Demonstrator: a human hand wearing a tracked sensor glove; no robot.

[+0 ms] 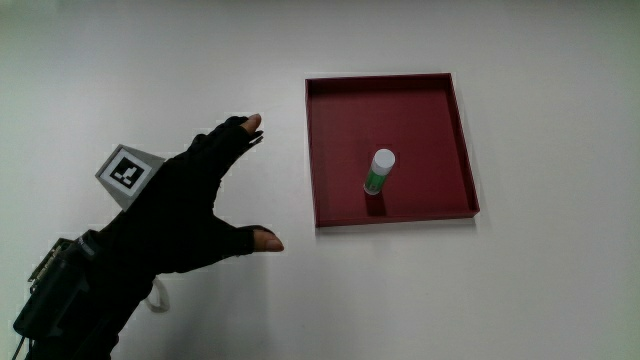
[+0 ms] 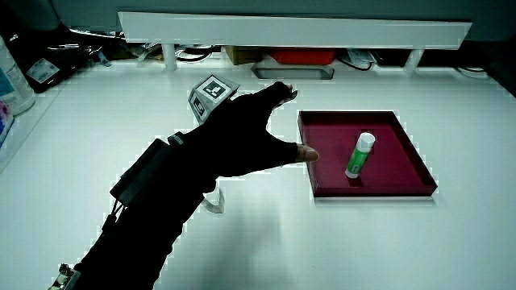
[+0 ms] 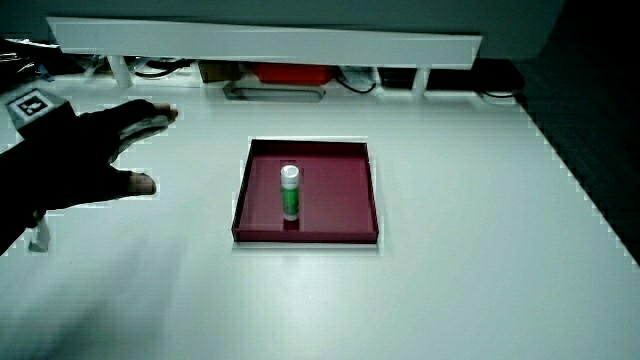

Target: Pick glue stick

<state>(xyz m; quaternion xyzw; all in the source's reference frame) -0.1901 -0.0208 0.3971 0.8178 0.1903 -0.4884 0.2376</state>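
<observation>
A green glue stick [image 1: 379,171] with a white cap stands upright in a dark red square tray [image 1: 334,130], in the part of the tray nearer to the person. Both side views show the glue stick [image 2: 359,155] [image 3: 289,192] in the tray [image 2: 399,188] [image 3: 345,235]. The hand [image 1: 185,214] hovers over the bare white table beside the tray, fingers spread, holding nothing. It is apart from the tray and the glue stick. The same spread hand [image 2: 242,137] [image 3: 75,155] appears in both side views, with a patterned cube [image 1: 128,172] on its back.
A low white partition [image 2: 290,31] [image 3: 265,42] runs along the table's edge farthest from the person, with a red object and cables under it. Some items, including a bottle [image 2: 12,76], stand at the table's edge in a side view.
</observation>
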